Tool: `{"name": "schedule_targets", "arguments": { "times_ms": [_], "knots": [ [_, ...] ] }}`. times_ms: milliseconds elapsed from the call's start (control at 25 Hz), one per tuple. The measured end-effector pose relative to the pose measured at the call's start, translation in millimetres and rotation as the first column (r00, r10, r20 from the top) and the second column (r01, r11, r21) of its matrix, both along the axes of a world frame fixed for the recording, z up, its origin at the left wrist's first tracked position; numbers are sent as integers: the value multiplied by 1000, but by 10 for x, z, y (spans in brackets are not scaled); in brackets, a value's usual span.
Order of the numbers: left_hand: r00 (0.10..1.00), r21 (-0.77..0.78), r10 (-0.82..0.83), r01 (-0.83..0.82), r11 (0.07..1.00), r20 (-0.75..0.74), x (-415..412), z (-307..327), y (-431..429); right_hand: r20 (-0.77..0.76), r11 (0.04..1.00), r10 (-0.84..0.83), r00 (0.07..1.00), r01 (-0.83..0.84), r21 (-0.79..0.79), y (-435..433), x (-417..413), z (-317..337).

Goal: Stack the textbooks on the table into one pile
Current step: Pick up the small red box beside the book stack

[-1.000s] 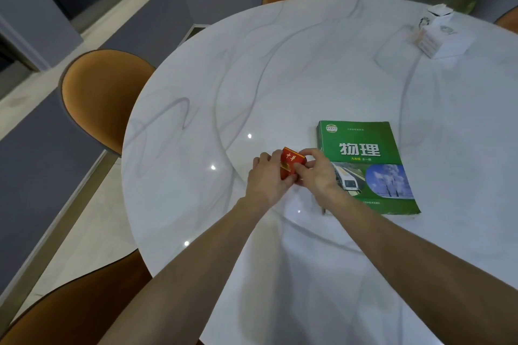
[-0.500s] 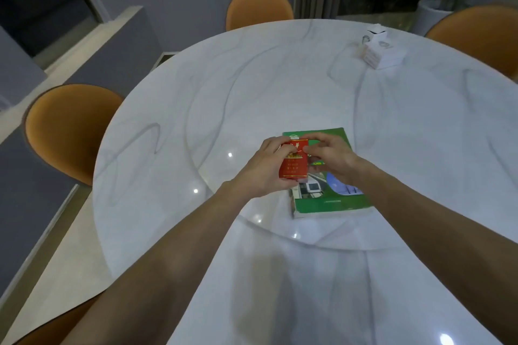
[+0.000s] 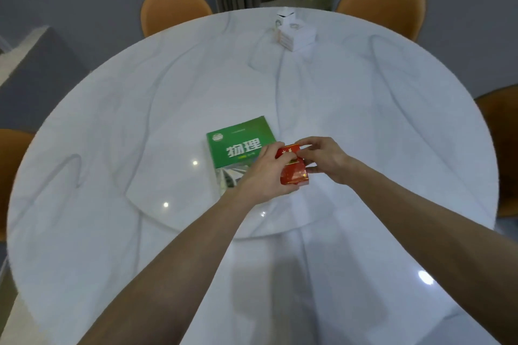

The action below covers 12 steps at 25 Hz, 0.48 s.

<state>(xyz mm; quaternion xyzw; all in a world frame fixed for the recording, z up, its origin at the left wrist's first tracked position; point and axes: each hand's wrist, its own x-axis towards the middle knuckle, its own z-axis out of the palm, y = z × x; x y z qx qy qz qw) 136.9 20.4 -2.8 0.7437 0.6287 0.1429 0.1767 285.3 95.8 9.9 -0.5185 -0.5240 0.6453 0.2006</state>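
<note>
A green textbook (image 3: 238, 143) with white characters lies flat near the middle of the round white marble table (image 3: 112, 148). Just right of it I hold a small red box (image 3: 294, 172) with gold print above the tabletop. My left hand (image 3: 266, 173) grips the box's left side and covers the book's lower right corner. My right hand (image 3: 325, 159) pinches the box's top and right side. No other textbook is in view.
A white tissue box (image 3: 297, 35) with a small white carton behind it stands at the table's far side. Orange chairs (image 3: 173, 8) ring the table, at far left, far right (image 3: 384, 0), and both side edges.
Both hands carried the red box from the book's left side, across its cover, to its right side. My head view shifted, so the book now appears left of the hands.
</note>
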Motion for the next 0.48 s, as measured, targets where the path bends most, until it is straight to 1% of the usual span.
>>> {"name": "schedule_targets", "arguments": {
  "times_ms": [160,280,400,480],
  "knots": [
    [997,-46,-67,68,997,26,724,-36,305,6,996,-82,997,82,-27,237,782,-93],
    [995,-50,-83,86,995,59,1229,-63,523,34,989,-148,988,149,-11,414,1275,-163],
    [987,-38,-97,102,994,125,1760,-130,749,77,967,-254,964,253,15,598,1792,-252],
    [984,-55,-109,118,992,140,2099,-199,908,95,950,-311,946,309,29,718,2108,-324]
  ]
}}
